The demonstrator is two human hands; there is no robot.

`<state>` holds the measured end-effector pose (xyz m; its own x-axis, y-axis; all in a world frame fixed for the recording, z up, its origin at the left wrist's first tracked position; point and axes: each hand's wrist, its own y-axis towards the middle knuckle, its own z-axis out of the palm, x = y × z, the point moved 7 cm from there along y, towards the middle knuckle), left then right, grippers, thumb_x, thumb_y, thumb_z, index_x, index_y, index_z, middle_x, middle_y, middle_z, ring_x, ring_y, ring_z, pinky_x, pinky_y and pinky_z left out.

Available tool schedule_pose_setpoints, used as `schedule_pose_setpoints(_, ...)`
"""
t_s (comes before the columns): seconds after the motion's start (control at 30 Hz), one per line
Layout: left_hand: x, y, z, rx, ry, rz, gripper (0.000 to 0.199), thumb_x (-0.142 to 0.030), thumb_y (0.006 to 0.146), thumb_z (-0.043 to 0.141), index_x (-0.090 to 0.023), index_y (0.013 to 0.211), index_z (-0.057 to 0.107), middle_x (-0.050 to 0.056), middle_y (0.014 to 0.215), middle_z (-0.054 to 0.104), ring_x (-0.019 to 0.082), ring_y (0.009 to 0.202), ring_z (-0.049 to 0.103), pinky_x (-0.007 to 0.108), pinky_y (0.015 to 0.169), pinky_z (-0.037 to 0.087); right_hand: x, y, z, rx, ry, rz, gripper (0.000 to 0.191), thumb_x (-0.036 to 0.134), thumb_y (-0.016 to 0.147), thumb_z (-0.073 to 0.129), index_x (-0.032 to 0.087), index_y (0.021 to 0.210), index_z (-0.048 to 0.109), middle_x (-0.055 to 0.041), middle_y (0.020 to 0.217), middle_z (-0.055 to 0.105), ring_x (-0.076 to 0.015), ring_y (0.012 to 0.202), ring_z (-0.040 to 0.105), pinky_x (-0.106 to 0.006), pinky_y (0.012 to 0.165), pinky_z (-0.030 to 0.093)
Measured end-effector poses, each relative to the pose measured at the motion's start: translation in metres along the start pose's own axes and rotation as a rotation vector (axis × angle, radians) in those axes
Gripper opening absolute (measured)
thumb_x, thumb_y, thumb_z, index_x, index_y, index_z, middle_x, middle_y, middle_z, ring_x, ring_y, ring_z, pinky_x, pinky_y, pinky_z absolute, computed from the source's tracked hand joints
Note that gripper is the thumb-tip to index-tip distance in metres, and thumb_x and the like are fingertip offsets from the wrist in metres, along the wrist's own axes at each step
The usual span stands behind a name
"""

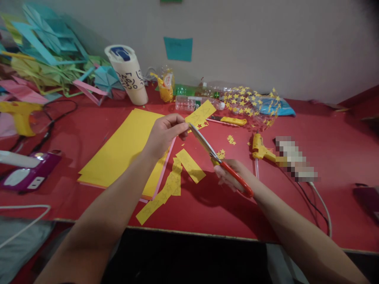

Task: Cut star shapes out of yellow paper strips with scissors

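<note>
My left hand (170, 132) is pinched over a small piece of yellow paper, of which only a sliver shows at the fingertips. My right hand (232, 173) grips a pair of scissors with red handles (237, 179), their blade tips touching or very near that piece. Just behind the left fingertips is a yellow strip with drawn stars (204, 112); whether it touches the hand I cannot tell. More star-marked yellow strips (191, 165) lie below the hands. Small cut-out yellow stars (231, 140) are scattered beyond the scissors.
A stack of yellow sheets (118, 146) lies under my left forearm. Further back are a yellow cutter knife (233, 121), plastic bottles (186, 103) and a white tumbler (130, 79). On the right rests a yellow glue gun (260, 149); a purple power strip (32, 173) is at left.
</note>
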<state>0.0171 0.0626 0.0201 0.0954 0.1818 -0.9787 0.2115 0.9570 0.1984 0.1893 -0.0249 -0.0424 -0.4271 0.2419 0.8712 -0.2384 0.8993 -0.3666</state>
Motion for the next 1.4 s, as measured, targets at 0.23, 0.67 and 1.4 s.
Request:
schedule_pose_setpoints(0.23,0.0013,0.0015,-0.0037,0.000,0.027,-0.024,0.010,-0.020,0.067,0.064,-0.016,0.060,0.058,-0.002,0.053,0.057,0.008,0.050,0.053,0.023,0.053,0.047,0.0043,-0.0027,0.0014,0.009,0.020,0.035,0.053,0.068,0.063,0.064,0.021,0.056,0.040,0.0091,0.039,0.040,-0.0049,0.026,0.036,-0.021,0.032,0.033)
schedule_pose_setpoints(0.67,0.0028,0.0011,-0.0032,-0.001,0.011,-0.033,0.010,-0.020,0.066,0.064,-0.016,0.060,0.058,-0.003,0.052,0.058,0.008,0.049,0.054,0.023,0.053,0.048,0.0032,-0.0012,0.0013,0.011,0.031,0.011,0.053,0.067,0.063,0.064,0.022,0.055,0.039,0.0105,0.037,0.036,-0.0056,0.025,0.037,-0.022,0.035,0.039)
schedule_pose_setpoints(1.4,0.0024,-0.0026,0.0039,0.010,-0.014,0.028,0.013,-0.022,0.069,0.062,-0.018,0.058,0.056,-0.003,0.053,0.057,0.008,0.051,0.055,0.025,0.056,0.050,0.0072,-0.0035,0.0035,0.037,0.025,-0.040,0.049,0.065,0.070,0.059,0.021,0.059,0.042,0.0073,0.041,0.043,-0.0059,0.030,0.039,-0.021,0.034,0.032)
